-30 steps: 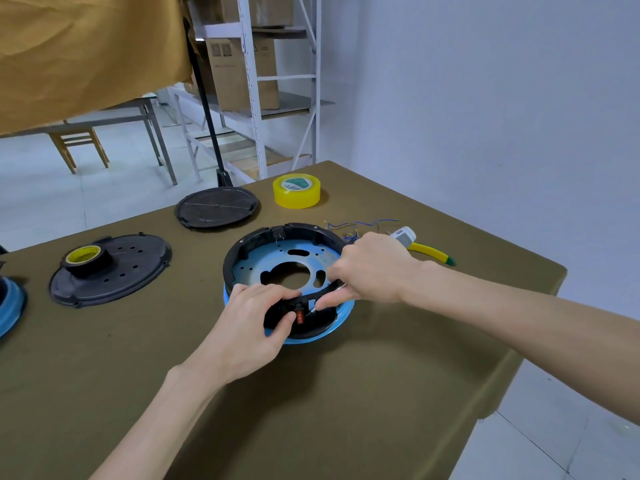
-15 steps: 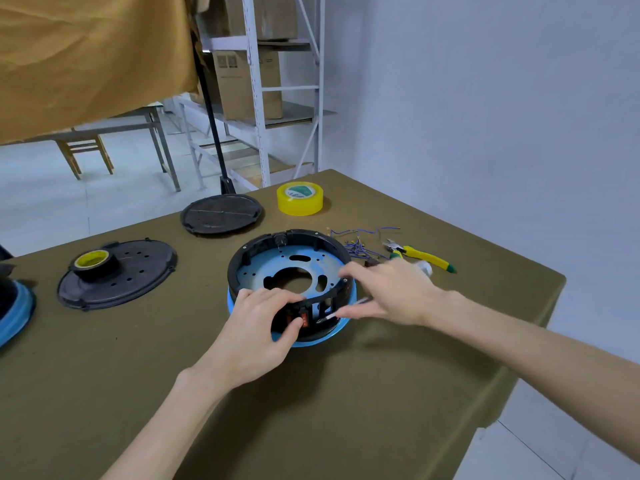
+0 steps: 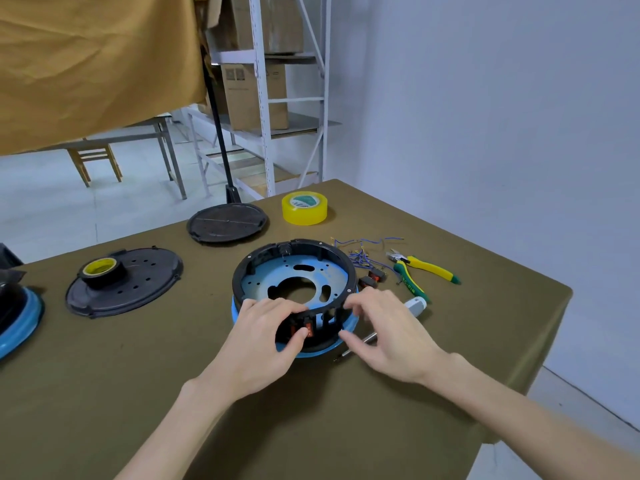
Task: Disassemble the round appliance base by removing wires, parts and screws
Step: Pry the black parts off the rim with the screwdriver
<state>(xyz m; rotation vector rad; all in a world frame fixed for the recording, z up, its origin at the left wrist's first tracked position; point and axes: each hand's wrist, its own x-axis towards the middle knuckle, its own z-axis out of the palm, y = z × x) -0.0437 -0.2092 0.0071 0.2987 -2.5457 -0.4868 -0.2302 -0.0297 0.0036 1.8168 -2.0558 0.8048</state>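
The left hand (image 3: 258, 344) pinched the red switch (image 3: 304, 329) in the base (image 3: 294, 271); right fingers (image 3: 346, 336) hung spread. Steadying the rim while pushing outward seemed wise.

We see the round appliance base (image 3: 294, 271) lying flat and open on the olive-covered surface (image 3: 346, 427): a black plastic ring wall around a blue metal plate (image 3: 263, 282) with a large centre hole and several smaller cut-outs, and a blue rim (image 3: 349, 323) around the bottom. In its near wall sits a red rocker switch (image 3: 309, 329). Just right of the base lie loose blue wires (image 3: 363, 251) with brass terminals and two small black-and-red parts (image 3: 372, 278).
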